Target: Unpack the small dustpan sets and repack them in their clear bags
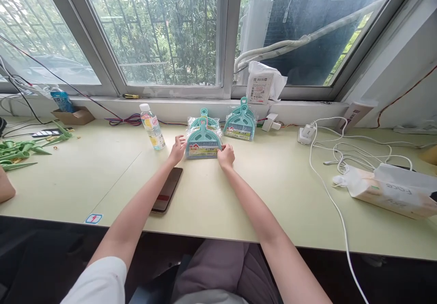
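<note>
A mint-green mini dustpan and brush set [204, 140] in clear wrapping stands on the table in front of me, with a printed label across its front. My right hand [226, 156] pinches its lower right corner between thumb and fingers. At its left edge is my left hand [177, 150], fingers bent and slightly apart; whether they touch the wrapping I cannot tell. Directly behind stands another wrapped set [204, 114], mostly hidden. More wrapped dustpan sets [240, 124] stand together at the back right.
A drink bottle [152, 127] stands left of my left hand, and a phone [167, 190] lies under my left forearm. Green plastic pieces [25, 149] are heaped at far left, near another person's arm [6, 188]. White cables [341, 154] and a tissue pack [392, 190] lie right.
</note>
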The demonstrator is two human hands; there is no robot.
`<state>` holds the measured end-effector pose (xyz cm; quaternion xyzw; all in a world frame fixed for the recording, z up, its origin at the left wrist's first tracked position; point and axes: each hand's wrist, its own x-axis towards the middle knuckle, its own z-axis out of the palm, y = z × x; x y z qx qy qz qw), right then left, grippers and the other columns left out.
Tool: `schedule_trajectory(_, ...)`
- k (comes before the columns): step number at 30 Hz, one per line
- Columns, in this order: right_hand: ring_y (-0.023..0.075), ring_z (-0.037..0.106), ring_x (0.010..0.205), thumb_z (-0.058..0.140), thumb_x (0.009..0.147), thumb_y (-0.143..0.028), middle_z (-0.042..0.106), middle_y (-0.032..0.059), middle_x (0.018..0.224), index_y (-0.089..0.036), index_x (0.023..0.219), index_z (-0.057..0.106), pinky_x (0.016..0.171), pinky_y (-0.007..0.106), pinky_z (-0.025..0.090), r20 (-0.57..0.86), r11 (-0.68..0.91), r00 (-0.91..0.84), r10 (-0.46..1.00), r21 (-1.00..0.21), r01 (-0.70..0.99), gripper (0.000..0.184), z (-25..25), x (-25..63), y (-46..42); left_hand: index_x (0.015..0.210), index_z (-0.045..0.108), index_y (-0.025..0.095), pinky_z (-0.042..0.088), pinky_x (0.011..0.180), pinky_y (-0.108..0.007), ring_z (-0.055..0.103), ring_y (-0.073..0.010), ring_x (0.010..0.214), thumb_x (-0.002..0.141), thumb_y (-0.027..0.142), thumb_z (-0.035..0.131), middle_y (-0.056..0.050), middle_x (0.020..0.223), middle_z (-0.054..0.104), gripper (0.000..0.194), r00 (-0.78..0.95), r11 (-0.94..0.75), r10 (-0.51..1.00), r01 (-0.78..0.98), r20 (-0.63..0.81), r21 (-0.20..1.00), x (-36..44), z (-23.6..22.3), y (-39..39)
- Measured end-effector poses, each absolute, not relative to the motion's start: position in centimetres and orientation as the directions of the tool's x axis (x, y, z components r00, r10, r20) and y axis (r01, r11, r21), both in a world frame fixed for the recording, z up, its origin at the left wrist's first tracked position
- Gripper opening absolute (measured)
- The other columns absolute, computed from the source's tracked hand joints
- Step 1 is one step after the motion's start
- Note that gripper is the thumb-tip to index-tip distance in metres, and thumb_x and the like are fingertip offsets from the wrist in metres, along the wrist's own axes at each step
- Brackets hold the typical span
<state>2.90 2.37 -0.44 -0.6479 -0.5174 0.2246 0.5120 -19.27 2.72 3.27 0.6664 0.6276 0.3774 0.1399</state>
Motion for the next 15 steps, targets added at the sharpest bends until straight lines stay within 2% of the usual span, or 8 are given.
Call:
schedule_trajectory(3, 0.0260, 0.054, 0.095, 0.054, 0.075, -0.022, 0.057, 0.0114, 0.103, -0.023, 0.083, 0.049, 0.078, 0.036, 0.039, 0.179, 0.003, 0.350, 0.919, -0.894, 0.448, 0.010, -0.5, 2.8, 2.4, 0.117, 0.045, 0.020, 0.042, 0.097, -0.036, 0.051, -0.0224, 0.119, 0.090, 0.030, 0.042, -0.012, 0.129, 0.052, 0.029, 0.022, -0.290, 0.839, 0.863, 0.544, 0.414, -17.3, 5.2, -0.1)
schedule_trajectory(5, 0.0269, 0.054, 0.098, 0.053, 0.076, -0.021, 0.058, 0.0132, 0.103, -0.023, 0.084, 0.049, 0.080, 0.036, 0.040, 0.175, -0.001, 0.356, 0.918, -0.896, 0.445, 0.009, -0.5, 2.6, 2.4, 0.103, 0.053, 0.021, 0.044, 0.093, -0.035, 0.056, -0.0230, 0.109, 0.091, 0.029, 0.039, -0.009, 0.113, 0.060, 0.020, 0.134, -0.300, 0.874, 0.905, 0.467, 0.301, -15.3, 6.6, -2.2)
schedule_trajectory(7, 0.0273, 0.055, 0.097, 0.053, 0.076, -0.022, 0.060, 0.0133, 0.097, -0.022, 0.083, 0.051, 0.080, 0.036, 0.040, 0.208, 0.036, 0.363, 0.908, -0.904, 0.426, 0.007, -0.4, 2.6, 2.2, 0.095, 0.057, 0.020, 0.046, 0.086, -0.035, 0.061, -0.0231, 0.094, 0.092, 0.029, 0.037, -0.008, 0.097, 0.064, 0.022, 0.236, -0.302, 0.934, 0.923, 0.270, 0.240, -13.2, 7.5, -3.6)
schedule_trajectory(10, 0.0262, 0.057, 0.091, 0.053, 0.077, -0.025, 0.063, 0.0111, 0.089, -0.022, 0.086, 0.054, 0.076, 0.035, 0.043, 0.246, 0.118, 0.316, 0.916, -0.920, 0.373, 0.009, -0.4, 2.7, 2.0, 0.096, 0.059, 0.016, 0.044, 0.091, -0.036, 0.056, -0.0255, 0.107, 0.090, 0.022, 0.037, -0.013, 0.110, 0.062, 0.024, 0.251, -0.279, 0.955, 0.939, 0.156, 0.199, -10.7, 7.1, -3.6)
schedule_trajectory(15, 0.0221, 0.061, 0.077, 0.049, 0.083, -0.033, 0.064, 0.0089, 0.087, -0.020, 0.099, 0.058, 0.069, 0.032, 0.044, 0.228, 0.147, 0.197, 0.954, -0.923, 0.356, 0.022, -0.4, 3.1, 1.9, 0.104, 0.059, 0.010, 0.040, 0.095, -0.042, 0.048, -0.0302, 0.116, 0.090, 0.020, 0.036, -0.020, 0.116, 0.058, 0.028, 0.017, -0.065, 0.984, 0.963, 0.180, 0.263, -8.4, 4.8, -0.7)
